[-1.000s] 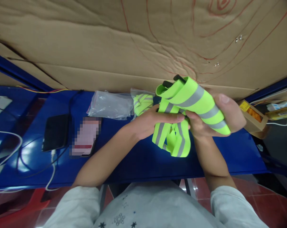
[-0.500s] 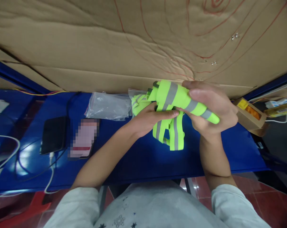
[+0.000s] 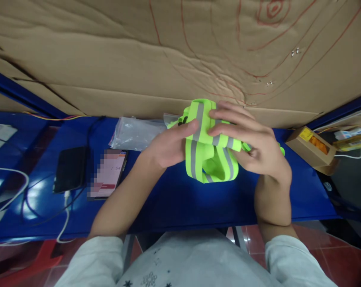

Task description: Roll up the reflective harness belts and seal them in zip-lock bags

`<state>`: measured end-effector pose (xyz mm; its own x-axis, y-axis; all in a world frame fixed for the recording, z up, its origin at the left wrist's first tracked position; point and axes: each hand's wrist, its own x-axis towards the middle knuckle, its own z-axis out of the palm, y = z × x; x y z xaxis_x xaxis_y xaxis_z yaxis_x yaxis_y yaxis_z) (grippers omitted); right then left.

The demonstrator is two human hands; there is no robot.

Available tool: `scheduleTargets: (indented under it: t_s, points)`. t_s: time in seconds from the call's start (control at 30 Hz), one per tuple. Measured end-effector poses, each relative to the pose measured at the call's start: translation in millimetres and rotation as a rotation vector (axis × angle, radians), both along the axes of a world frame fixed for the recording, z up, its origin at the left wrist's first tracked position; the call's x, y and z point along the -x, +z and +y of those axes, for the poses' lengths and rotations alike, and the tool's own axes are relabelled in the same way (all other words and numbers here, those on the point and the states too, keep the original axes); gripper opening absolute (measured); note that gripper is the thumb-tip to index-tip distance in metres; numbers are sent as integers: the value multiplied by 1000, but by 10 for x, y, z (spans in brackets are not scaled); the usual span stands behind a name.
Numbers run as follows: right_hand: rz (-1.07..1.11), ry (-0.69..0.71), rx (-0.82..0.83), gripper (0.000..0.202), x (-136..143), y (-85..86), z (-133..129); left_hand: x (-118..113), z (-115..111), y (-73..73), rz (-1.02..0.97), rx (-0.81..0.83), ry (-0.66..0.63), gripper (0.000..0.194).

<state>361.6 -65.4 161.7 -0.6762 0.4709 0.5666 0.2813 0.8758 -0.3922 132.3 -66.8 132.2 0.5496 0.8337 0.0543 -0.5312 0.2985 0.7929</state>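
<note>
Both my hands hold a bundle of neon yellow-green reflective strap (image 3: 195, 159) with grey stripes, lifted over the blue table. My left hand (image 3: 171, 143) grips its left side, the thumb lying across the front of the strap. On the other side, my right hand (image 3: 252, 139) has its fingers over the top folds and its thumb underneath. Loops of strap hang below my hands, and a short end sticks out past my right hand. Dark buckle-like bits show near my left thumb. Behind my left hand lie clear plastic bags (image 3: 135, 133).
A black phone-like device (image 3: 69, 169) with a white cable and a lit phone (image 3: 108, 175) lie on the blue table (image 3: 180, 211) at left. A small cardboard box (image 3: 310, 149) stands at right. A cardboard wall (image 3: 108, 67) rises behind the table.
My right hand has shifted slightly left and turned, its fingers now spread over the strap folds. The hanging loops have opened wider. My left thumb has moved up onto the bundle.
</note>
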Motion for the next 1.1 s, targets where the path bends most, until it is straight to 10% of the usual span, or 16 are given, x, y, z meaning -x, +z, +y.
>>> scheduleTargets:
  t_s: [0.33,0.67,0.97,1.1]
  points:
    - [141,-199,268,66,33,-180,150,-108,18,-210,175,-68,205,73]
    - [385,-348,130,56,183,-348,208,-359,-3,-391,143,111,-49,39]
    - [268,-302,-239,37,176,-357,261,-200,-4,-135,-71,177,-58,37]
    - [82,-248,-122,47,127,-349,282,-194,-8,-106,-63,165,83,42]
